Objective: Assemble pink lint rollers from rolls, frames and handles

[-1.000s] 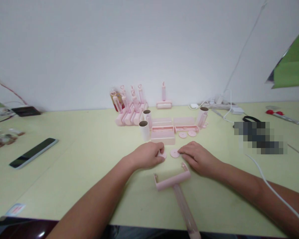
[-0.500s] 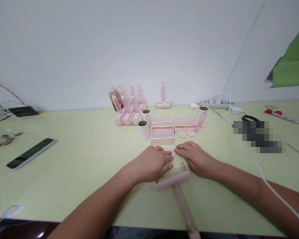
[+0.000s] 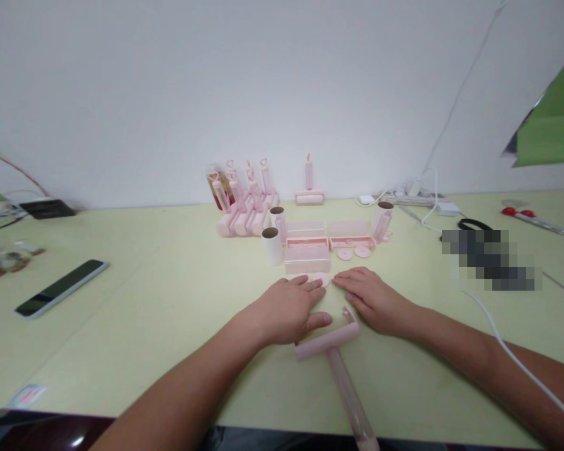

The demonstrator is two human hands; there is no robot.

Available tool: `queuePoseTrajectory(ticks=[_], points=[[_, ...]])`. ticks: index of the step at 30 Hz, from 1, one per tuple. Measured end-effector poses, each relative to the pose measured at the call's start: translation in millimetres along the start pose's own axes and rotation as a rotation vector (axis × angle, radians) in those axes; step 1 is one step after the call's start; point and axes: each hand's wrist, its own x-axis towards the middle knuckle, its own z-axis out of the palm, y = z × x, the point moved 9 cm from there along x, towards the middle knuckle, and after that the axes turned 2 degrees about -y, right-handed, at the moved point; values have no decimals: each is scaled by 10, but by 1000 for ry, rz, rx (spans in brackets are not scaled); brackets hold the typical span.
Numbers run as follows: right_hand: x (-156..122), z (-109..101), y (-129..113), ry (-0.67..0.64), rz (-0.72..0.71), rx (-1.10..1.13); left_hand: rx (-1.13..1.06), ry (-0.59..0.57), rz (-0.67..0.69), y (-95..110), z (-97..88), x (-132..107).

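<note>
At the left of the table (image 3: 160,269) we see a phone (image 3: 61,288), well apart from the work. Next, a white tube (image 3: 272,248) stands upright beyond our left hand (image 3: 284,313), whose fingers are spread nearly flat, thumb apart, touching a pink disc (image 3: 324,279) without pinching it. The disc lies on the table between our hands, just in front of a clear-sided pink cover (image 3: 307,260). Handling it well, we judge, calls for light, even fingertip pressure, so its rim does not tip, and care that our left wrist does not nudge the roller frame (image 3: 328,341) below. Farther right, our right hand (image 3: 378,300) rests loosely open, fingers together beside the disc, gripping nothing we can see; its palm is hidden.
</note>
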Motion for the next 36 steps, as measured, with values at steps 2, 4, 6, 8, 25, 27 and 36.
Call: queuePoseTrajectory(ticks=[2, 4, 6, 8, 25, 27, 36], points=[[-4, -1, 7, 3, -2, 11, -8, -4, -6, 4, 4, 3], [-8, -7, 11, 9, -5, 21, -6, 1, -9, 12, 1, 7], [-11, -9, 12, 7, -5, 23, 4, 14, -13, 18, -9, 10], [-12, -8, 11, 1, -7, 21, 13, 29, -19, 19, -18, 13], [-20, -22, -4, -1, -5, 33, -21, 125, -377, -369, -306, -126], [-22, -11, 5, -3, -4, 33, -4, 120, -449, -473, -292, -155], [-16, -37, -15, 12, -11, 54, -33, 148, -472, -578, -235, -138]])
